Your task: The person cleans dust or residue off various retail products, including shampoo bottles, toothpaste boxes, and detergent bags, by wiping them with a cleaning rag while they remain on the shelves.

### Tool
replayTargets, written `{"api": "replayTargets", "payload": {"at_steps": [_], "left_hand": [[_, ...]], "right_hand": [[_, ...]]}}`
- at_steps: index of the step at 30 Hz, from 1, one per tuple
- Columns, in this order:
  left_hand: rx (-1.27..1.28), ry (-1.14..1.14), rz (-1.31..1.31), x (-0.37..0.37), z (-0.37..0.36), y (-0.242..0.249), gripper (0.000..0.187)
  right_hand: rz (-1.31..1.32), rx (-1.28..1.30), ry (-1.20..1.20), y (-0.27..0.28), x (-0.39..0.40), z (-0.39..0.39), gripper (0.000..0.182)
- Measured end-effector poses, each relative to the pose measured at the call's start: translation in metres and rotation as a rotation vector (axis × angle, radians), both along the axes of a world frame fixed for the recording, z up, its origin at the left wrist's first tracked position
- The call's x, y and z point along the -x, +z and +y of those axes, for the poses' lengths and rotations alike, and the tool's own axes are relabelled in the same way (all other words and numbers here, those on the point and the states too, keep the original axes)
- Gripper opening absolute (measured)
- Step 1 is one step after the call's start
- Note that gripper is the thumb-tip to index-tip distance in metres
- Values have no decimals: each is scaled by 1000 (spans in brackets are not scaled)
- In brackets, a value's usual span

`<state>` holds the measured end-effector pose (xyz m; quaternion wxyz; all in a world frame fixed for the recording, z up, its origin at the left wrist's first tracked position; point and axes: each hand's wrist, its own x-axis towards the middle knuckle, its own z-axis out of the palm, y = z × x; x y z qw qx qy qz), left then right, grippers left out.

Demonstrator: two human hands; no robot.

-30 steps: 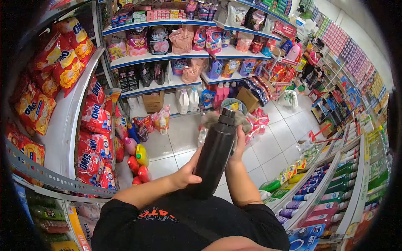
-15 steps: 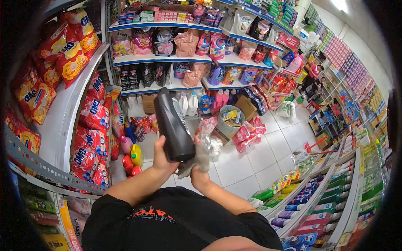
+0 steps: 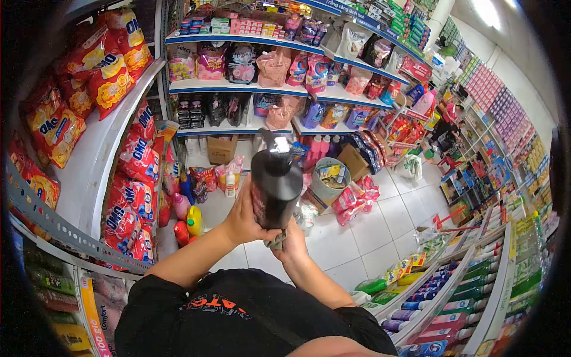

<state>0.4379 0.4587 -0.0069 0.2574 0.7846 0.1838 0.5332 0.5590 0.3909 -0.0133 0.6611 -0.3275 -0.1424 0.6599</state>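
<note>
A large black bottle [image 3: 277, 187] is held up in front of my chest, its narrow-necked top facing up towards me. My left hand [image 3: 242, 215] is shut on its left side, thumb across the front. Low on the right side, my right hand [image 3: 291, 243] closes on a greyish cloth [image 3: 275, 241], pressed close against the bottom of the bottle. Most of the cloth is hidden behind the bottle and fingers.
Shelves [image 3: 244, 87] of bagged laundry products stand ahead, with red detergent bags [image 3: 140, 157] on the left. On the tiled floor [image 3: 380, 232] are a grey bucket [image 3: 329, 185], pink bags [image 3: 355, 199] and a yellow bottle [image 3: 194, 220]. Bottles line the right shelf [image 3: 452, 285]. A person [image 3: 447, 128] is farther back.
The bottle has turned from lying tilted with its base towards me to standing with its top towards me. Both hands have shifted slightly right, and the cloth is now mostly hidden.
</note>
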Motion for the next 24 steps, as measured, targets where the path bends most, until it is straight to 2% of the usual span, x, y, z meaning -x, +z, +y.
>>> {"api": "replayTargets", "payload": {"at_steps": [2,6,10,13,15,16,17,18,19,21,22,24], "left_hand": [[100,-86,-52,-1,-2,0,113],[124,145,-136,-17,-19,5,106],[317,-62,-35,-13,-22,28,105],[233,-169,64,-9,-22,37,105],[423,-458,-87,-17,-22,28,105],[493,-563,-130,-20,-27,32,106],[562,-669,-172,-21,-32,33,107],[613,-638,-113,-26,-30,8,105],[812,-755,-152,-24,-37,11,103],[1217,-984,-233,-25,-56,25,100],[1206,-998,-244,-29,-61,25,94],[1184,-983,-274,-29,-61,23,91]], "right_hand": [[-103,-31,-51,1,-1,-4,41],[-322,-135,-159,-6,9,-23,42],[-555,-338,-211,-14,8,-27,50],[-636,-468,-251,-2,2,-29,60],[-688,-552,-326,1,-11,-25,62],[-679,-581,-396,-2,-20,-19,64],[-614,-520,-324,5,-32,-19,63],[-548,-460,-254,13,-47,-19,63],[-481,-401,-185,21,-57,-17,63],[-252,-446,-123,44,-65,-3,64],[-140,-465,-93,50,-66,-1,65],[-229,-389,-134,44,-61,-5,65]]}}
